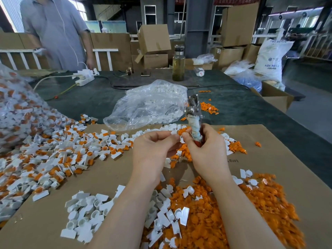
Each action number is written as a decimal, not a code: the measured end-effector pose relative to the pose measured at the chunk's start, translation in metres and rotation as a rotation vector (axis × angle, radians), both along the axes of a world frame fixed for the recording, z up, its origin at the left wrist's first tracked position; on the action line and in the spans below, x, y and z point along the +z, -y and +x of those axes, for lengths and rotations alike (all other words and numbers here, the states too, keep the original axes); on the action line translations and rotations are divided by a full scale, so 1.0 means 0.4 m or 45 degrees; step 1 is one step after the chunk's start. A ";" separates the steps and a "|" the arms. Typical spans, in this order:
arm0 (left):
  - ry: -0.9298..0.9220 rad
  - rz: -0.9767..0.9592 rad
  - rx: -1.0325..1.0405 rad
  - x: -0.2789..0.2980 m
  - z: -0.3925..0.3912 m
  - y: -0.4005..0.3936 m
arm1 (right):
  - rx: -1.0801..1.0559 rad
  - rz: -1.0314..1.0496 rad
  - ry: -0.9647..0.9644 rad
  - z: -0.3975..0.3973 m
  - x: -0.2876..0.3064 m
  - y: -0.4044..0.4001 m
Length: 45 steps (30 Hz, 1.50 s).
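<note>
Pliers point(195, 114) with cloth-wrapped handles are standing nearly upright above the middle of the cardboard sheet point(111, 178), metal head pointing away, clamped in the right grip point(204, 150).

At the far left, a clear sack point(16, 112) of white-and-orange pieces is bulging onto the tabletop point(89, 101), and a heap of joined pieces point(53, 155) is spilling from it across the cardboard. Behind it, a person in a grey shirt point(55, 29) is standing at the far edge, just by a white power strip point(84, 76). Nearer the camera, loose white pieces point(86, 209) are lying in a cluster beside the left forearm.

The left grip point(154, 150) is hovering just beside the pliers' handles, thumb and forefinger pinching a small piece point(181, 140) that is too hidden to make out. Beyond both grips, a clear bag of white parts point(149, 105) is slumping on the tabletop, with a glass bottle point(178, 63) standing further back.

Under and right of the right forearm, orange caps point(233, 212) are lying in a thick pile. At the far right, a white sack point(269, 58) is leaning among cartons.
</note>
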<state>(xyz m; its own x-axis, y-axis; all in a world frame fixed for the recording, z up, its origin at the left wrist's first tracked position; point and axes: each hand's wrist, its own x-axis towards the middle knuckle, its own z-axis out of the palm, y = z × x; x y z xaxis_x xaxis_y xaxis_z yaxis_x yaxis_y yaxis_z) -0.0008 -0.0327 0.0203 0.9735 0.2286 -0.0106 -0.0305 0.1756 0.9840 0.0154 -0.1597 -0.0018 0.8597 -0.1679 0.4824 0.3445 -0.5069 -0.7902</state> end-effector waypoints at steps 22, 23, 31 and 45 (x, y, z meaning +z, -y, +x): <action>0.149 0.429 0.228 -0.013 0.001 0.011 | 0.172 -0.023 -0.102 -0.001 0.016 0.000; 0.147 0.436 0.231 -0.014 0.003 0.009 | 0.197 -0.011 -0.109 -0.001 0.017 0.000; 0.170 0.289 0.212 -0.015 0.007 -0.004 | 0.396 0.103 -0.273 -0.007 0.032 0.029; 0.275 0.053 0.207 -0.017 0.014 -0.022 | 0.702 -0.167 -0.615 -0.027 0.049 0.050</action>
